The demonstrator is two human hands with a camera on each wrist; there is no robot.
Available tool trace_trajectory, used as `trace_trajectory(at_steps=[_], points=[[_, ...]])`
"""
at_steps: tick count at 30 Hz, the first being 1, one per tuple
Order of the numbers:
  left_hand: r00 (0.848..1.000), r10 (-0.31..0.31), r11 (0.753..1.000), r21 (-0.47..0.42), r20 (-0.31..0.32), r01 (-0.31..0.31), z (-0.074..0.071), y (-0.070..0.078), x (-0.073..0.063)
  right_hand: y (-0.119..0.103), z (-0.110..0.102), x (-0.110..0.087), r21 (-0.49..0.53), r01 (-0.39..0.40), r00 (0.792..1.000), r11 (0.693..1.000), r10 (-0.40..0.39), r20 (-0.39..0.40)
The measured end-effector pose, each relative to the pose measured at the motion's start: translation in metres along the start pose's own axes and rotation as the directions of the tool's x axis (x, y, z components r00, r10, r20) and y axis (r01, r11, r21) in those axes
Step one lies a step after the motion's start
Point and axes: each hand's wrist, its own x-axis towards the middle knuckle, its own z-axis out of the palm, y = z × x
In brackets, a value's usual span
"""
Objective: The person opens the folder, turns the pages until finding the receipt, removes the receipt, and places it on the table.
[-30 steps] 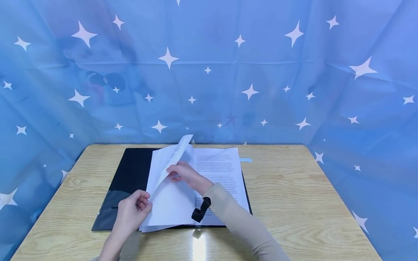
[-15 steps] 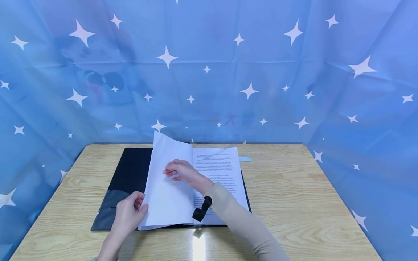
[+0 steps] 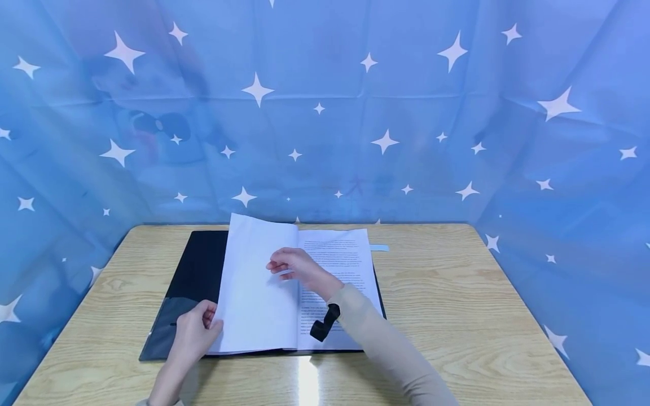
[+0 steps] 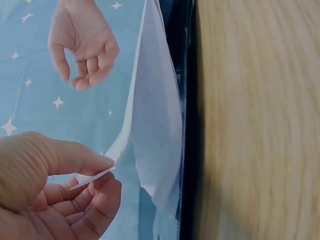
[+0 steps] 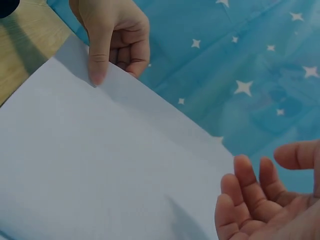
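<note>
A black document folder [image 3: 195, 265] lies open with a stack of paper sheets in it. My left hand [image 3: 195, 330] pinches the left edge of a blank-sided page [image 3: 254, 310] near its lower corner; the left wrist view shows the page edge [image 4: 122, 140] between thumb and fingers, raised off the sheets below [image 4: 157, 125]. Over that page's upper right part hovers my right hand [image 3: 299, 268], fingers loosely bent and holding nothing. In the right wrist view its fingers [image 5: 250, 192] are spread apart near the page's edge. Printed text covers the right-hand page [image 3: 337, 259].
The folder rests on a wood-grain table [image 3: 437, 293]. A pale blue tab [image 3: 379, 247] sticks out at the stack's right side. A blue curtain with white stars [image 3: 315, 141] surrounds the table's back and sides. A black strap [image 3: 325, 322] hangs from my right wrist.
My right hand has let go of the page it held and moved slightly right. The page has swung over to the left, blank side up. My left hand, pinching its edge, has shifted slightly left.
</note>
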Motion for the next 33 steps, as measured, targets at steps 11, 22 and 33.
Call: trace_trajectory(at_steps=[11, 22, 33], points=[[0.987, -0.104, 0.995, 0.023, 0.124, 0.102, 0.002, -0.012, 0.003, 0.007, -0.023, -0.002, -0.021, 0.026, 0.999, 0.999, -0.027, -0.033], [0.961, -0.180, 0.984, 0.042, 0.210, 0.175, 0.006, -0.018, 0.005, 0.008, -0.048, -0.008, -0.040, 0.014, 0.997, 0.999, -0.017, -0.074], [0.918, -0.268, 0.963, 0.053, 0.294, 0.264, 0.008, -0.019, 0.008, 0.005, -0.081, -0.013, -0.053, -0.012, 0.986, 0.999, 0.003, -0.167]])
